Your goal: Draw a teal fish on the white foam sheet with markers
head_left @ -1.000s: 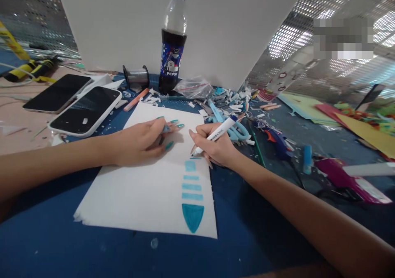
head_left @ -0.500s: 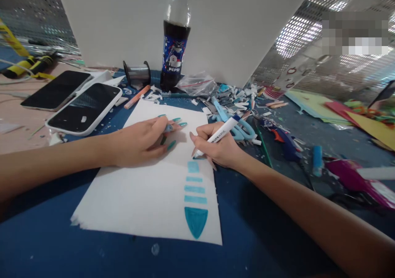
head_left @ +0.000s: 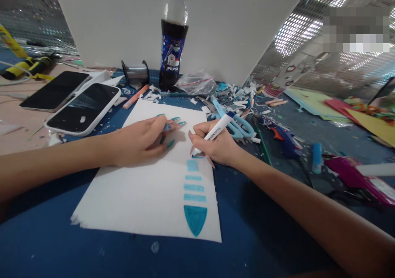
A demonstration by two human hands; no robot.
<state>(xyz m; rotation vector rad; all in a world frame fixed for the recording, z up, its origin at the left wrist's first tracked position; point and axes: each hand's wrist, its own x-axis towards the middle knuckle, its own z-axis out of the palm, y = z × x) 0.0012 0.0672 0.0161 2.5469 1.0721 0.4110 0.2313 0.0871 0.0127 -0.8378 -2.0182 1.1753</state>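
A white sheet of paper [head_left: 132,200] with one ragged corner lies before me. Down its right side runs a drawing [head_left: 195,220]: a dark teal pointed shape with several light-blue bars above it. My right hand [head_left: 220,144] grips a white acrylic marker [head_left: 213,135] with a dark blue end, its tip touching the paper at a short dark line above the top light-blue block. My left hand [head_left: 145,140] rests on the sheet, fingers curled around something small and blue-grey, mostly hidden. Light-blue-handled scissors [head_left: 243,128] lie just beyond my right hand.
Two phones [head_left: 84,109] lie at the left, near a spool [head_left: 135,74] and an orange marker [head_left: 136,96]. A Pepsi bottle [head_left: 173,52] stands behind the paper. Scraps [head_left: 237,95] cover the back; a blue glue gun [head_left: 285,140] and a magenta tool [head_left: 354,175] lie right.
The marker tip has shifted slightly left along the short dark line. My left hand stays in place on the sheet; the whole view has moved a little.
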